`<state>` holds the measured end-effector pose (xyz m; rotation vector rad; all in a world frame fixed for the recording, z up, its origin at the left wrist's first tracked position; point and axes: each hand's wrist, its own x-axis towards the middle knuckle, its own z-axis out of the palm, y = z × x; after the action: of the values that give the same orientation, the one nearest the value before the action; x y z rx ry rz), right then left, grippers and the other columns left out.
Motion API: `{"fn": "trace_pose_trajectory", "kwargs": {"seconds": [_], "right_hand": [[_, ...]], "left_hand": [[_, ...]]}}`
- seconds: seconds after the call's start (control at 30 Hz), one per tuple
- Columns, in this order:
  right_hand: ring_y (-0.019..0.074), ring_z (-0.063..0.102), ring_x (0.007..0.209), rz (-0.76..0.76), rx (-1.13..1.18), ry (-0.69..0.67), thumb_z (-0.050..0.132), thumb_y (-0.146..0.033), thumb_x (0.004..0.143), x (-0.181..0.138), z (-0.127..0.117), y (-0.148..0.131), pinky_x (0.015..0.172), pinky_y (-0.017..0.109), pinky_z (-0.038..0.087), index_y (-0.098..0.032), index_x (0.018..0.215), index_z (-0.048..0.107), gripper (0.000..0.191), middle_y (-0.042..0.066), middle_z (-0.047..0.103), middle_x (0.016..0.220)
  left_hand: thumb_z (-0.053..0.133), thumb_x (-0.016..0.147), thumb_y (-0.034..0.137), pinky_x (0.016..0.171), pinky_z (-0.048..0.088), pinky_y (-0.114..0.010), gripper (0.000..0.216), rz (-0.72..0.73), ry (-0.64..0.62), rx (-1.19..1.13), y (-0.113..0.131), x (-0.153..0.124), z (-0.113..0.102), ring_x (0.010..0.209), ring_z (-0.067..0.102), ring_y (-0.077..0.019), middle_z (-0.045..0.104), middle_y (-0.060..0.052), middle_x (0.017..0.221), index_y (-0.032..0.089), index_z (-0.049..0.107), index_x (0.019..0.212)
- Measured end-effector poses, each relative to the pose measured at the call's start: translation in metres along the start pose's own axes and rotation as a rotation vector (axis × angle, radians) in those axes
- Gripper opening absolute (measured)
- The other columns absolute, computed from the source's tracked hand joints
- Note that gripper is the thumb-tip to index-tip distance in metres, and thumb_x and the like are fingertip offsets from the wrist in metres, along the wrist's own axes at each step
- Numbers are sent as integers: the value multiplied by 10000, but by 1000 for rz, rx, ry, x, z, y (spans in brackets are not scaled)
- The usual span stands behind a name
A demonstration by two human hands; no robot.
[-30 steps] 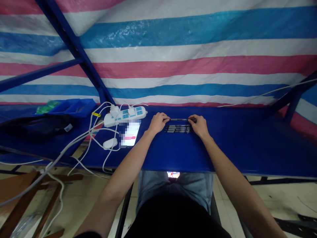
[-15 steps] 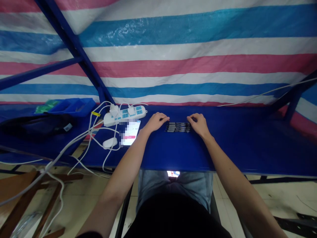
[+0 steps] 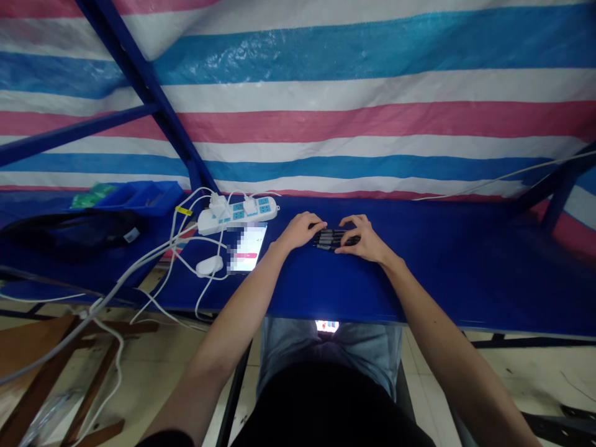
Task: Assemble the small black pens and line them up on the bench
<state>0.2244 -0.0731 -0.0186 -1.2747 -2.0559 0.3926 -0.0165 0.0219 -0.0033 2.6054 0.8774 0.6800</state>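
Several dark pens [image 3: 328,239] lie side by side in a tight row on the blue counter [image 3: 465,267]. Left hand [image 3: 298,231] at the row's left end, fingers bunched close together; cannot tell whether they pinch anything. Right hand [image 3: 367,242] over the right part, fingers spread wide, thumb toward the near side; firm contact unclear. Likely light, stiff, not very fragile; smooth barrels probably slip and roll. Best hold, I judge: grey sections toward the left ends, squeezed evenly across the row from both long sides.
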Motion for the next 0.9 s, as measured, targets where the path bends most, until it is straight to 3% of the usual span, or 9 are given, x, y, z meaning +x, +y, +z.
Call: {"fn": "trace_pose_trajectory", "kwargs": {"seconds": [0.3,0.47,0.77,0.9], "right_hand": [[367,400,1310,0,-10,-57,901,-454,743,-1,2,-4,1138,632,302,-328,775,824,151,34,610,1374],[372,372,1346,9,28,-61,881,-379,760,0,0,-5,1158,647,277,-313,763,827,85,13,601,1441],[331,451,1341,46,144,10,855,-365,788,1,-7,-1,1175,608,307,-331,827,833,56,13,661,1397],[324,505,1318,90,184,112,836,-420,812,1,-9,7,1165,594,317,-321,818,827,100,26,706,1341]], "left_hand": [[540,1057,402,953,506,-395,307,12,8,-15,4,0,-1,1004,675,-221,780,-34,1038,253,794,967],[525,1065,383,971,502,-396,299,-1,36,-34,11,0,-6,1043,673,-223,776,-45,1110,238,786,1047],[492,1080,368,967,507,-410,313,19,74,-77,17,0,-9,1030,687,-220,787,-35,1095,244,778,1048],[504,1076,343,946,511,-401,299,25,107,-103,18,1,-10,1003,698,-215,794,-31,1047,241,777,1008]]}}
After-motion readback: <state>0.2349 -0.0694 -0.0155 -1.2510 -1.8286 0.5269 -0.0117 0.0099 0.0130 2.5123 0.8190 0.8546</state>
